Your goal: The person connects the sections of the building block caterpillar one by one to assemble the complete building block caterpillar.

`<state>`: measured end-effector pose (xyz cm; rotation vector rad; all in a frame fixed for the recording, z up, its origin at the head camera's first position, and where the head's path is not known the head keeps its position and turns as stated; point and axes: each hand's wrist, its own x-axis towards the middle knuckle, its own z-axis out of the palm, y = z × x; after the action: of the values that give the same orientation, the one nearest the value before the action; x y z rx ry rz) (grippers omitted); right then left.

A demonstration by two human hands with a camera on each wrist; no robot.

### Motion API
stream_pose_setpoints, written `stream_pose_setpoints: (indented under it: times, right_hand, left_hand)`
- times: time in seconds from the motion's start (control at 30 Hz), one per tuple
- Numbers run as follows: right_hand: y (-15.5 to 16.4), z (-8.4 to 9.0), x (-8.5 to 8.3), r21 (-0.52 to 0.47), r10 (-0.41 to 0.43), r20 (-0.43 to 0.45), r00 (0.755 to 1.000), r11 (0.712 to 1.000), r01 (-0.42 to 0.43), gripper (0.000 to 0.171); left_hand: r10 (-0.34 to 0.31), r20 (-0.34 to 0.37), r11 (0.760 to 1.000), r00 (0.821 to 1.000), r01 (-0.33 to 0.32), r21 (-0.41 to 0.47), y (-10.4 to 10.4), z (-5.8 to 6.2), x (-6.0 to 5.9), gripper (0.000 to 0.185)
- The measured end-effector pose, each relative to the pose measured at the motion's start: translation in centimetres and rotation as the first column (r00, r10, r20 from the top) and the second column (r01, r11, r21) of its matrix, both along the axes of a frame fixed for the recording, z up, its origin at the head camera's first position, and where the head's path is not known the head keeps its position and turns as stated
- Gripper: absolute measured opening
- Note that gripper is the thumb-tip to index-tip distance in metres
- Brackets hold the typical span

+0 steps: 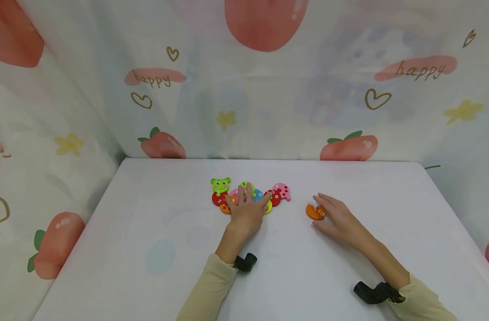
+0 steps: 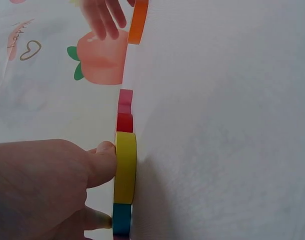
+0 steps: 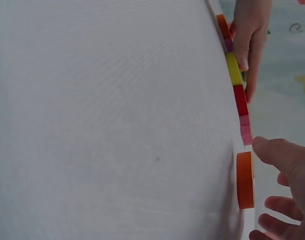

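Left hand [image 1: 247,209]: laid flat on the caterpillar puzzle [image 1: 250,196], fingers straight and spread, pointing to the far side; in the left wrist view the thumb [image 2: 100,162] presses against the edge of the yellow piece [image 2: 125,167]; nothing gripped.
Right hand [image 1: 337,217]: resting on the table right of the puzzle, fingers relaxed and apart; fingertips touching the orange piece [image 1: 315,211], not curled round it.
Orange piece: flat on the table, alone, well apart from the row and to its right; marked 10; a notch on its far right side, against the right hand's fingers.
Caterpillar puzzle: a joined row of round coloured pieces near the middle of the table, toward the far side; partly hidden under the left hand.
Green head piece [image 1: 220,184]: at the left end of the row, on the far side, uncovered.
Red piece [image 1: 218,200]: just near of the head, touching it.
Pink piece [image 1: 282,191]: right end of the row, dotted, uncovered, beside a second red piece [image 1: 274,198] marked 8.
Yellow piece: on the near edge of the row, under the left thumb; blue piece [image 2: 122,220] joined next to it.
Table [image 1: 148,249]: white, flat.
Curtain [image 1: 108,89]: pale cloth with peaches, hearts and the word happy, on the far and left sides.
Sleeves [image 1: 212,290]: cream, on both forearms; black wrist mounts at the cuffs.
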<state>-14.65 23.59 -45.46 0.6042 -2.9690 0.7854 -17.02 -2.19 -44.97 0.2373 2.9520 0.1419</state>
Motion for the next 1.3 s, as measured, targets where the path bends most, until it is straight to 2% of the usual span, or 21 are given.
stream_pose_setpoints:
  times: [0.2,0.4,0.47,0.73,0.97,1.1,1.3]
  right_hand:
    - [-0.3,0.1,-0.2,0.022,-0.053,-0.02,0.998,0.998,0.053,0.059]
    - [-1.0,-0.1,-0.1,0.116,-0.068,-0.065,0.996,0.99,0.075,0.043]
    - [-1.2,-0.1,-0.1,0.12,-0.067,-0.082,0.994,0.99,0.076,0.038]
    - [-1.4,-0.2,-0.3,0.065,-0.067,-0.068,0.995,0.995,0.072,0.033]
    - [-1.9,-0.2,-0.3,0.048,-0.111,-0.042,0.993,0.992,0.113,0.032]
    - [-2.9,0.0,-0.9,0.056,-0.11,-0.08,0.991,0.992,0.115,0.031]
    - [-5.1,0.0,-2.0,-0.053,-0.041,-0.186,0.982,0.998,0.032,0.027]
  left_hand:
    - [-0.003,-0.004,1.0,1.0,0.003,-0.006,-0.1,0.1,0.0,0.054]
    - [-0.005,0.01,1.0,1.0,0.005,-0.016,-0.1,0.1,0.0,0.054]
    - [-0.006,0.013,1.0,1.0,0.006,-0.017,-0.1,0.0,-0.1,0.054]
    - [-0.011,0.017,0.999,1.0,0.012,-0.034,0.0,-0.1,-0.2,0.055]
    - [-0.009,0.019,1.0,1.0,0.009,-0.03,0.0,0.1,0.0,0.055]
    - [0.001,0.003,1.0,1.0,-0.001,-0.012,-0.1,0.1,-0.1,0.054]
    - [-0.004,0.001,1.0,1.0,0.004,-0.01,0.0,-0.1,-0.2,0.053]
